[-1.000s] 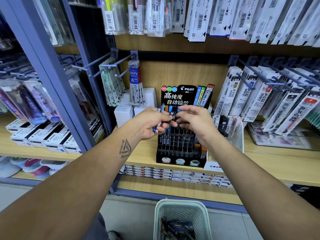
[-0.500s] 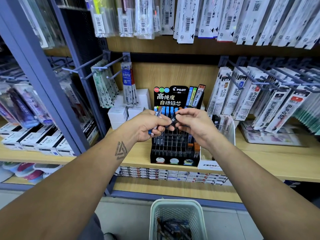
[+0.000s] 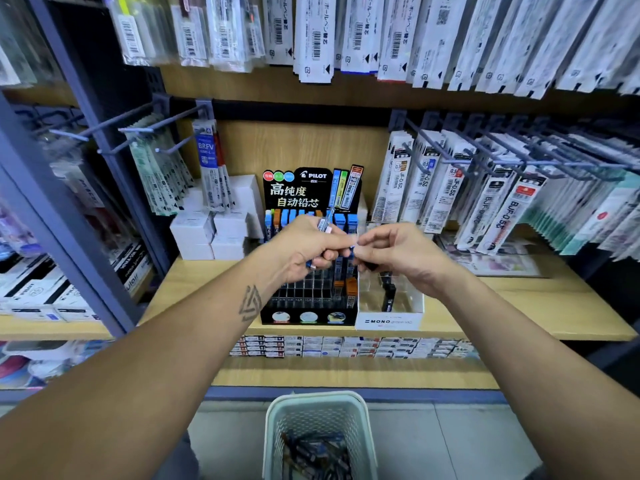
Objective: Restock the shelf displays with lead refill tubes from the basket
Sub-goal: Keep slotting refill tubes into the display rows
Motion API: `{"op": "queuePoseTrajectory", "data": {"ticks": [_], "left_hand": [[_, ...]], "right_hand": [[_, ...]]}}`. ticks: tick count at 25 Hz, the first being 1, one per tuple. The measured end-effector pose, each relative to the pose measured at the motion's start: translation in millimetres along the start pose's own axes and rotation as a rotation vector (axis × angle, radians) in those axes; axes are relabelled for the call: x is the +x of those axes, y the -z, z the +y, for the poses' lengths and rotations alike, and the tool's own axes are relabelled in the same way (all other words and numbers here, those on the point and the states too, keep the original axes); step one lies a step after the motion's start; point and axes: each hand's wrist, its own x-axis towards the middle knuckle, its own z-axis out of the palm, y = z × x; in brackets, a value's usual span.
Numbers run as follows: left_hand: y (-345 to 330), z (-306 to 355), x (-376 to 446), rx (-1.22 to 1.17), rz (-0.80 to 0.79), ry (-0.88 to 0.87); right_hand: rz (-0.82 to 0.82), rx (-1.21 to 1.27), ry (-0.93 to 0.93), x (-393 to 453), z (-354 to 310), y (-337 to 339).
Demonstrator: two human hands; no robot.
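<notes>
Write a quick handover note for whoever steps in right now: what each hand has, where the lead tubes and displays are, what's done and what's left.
Left hand: grips a small bunch of slim lead refill tubes in front of the display.
Right hand: pinches something small and dark at the left hand's fingertips; what it is cannot be told.
Black Pilot tiered display stand: on the wooden shelf; back row holds blue and orange tubes, many front slots look empty.
Clear Mono display box: beside it on the right, nearly empty.
Pale green mesh plastic basket: on the floor below, more tubes inside.
Left: slot the held tubes, then empty the basket.
</notes>
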Motion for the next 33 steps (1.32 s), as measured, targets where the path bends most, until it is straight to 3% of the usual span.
{"op": "queuePoseTrajectory", "data": {"ticks": [8,19,23,27,29,33], "left_hand": [[-25.4,-4.7,7.6,-0.088,0.005,0.111],[-30.1,-5.9,7.6,-0.085,-0.037,0.120],[-28.9,-7.7,10.6,-0.074,-0.040,0.120],[-29.7,-10.3,10.7,-0.045,-0.054,0.120],[-30.1,-11.3,11.1,-0.034,-0.058,0.124],[-30.2,-12.8,11.3,-0.014,-0.064,0.130]], "right_hand": [[0.025,0.045,-0.033,-12.6,13.3,31.6],[0.084,-0.043,-0.076,-14.1,16.8,39.1],[0.095,-0.374,-0.058,-13.3,24.1,47.7],[0.000,-0.825,-0.035,-10.9,30.8,59.8],[-0.042,-0.951,-0.031,-11.2,35.0,58.1],[0.034,-1.132,0.035,-9.8,44.2,53.1]]}}
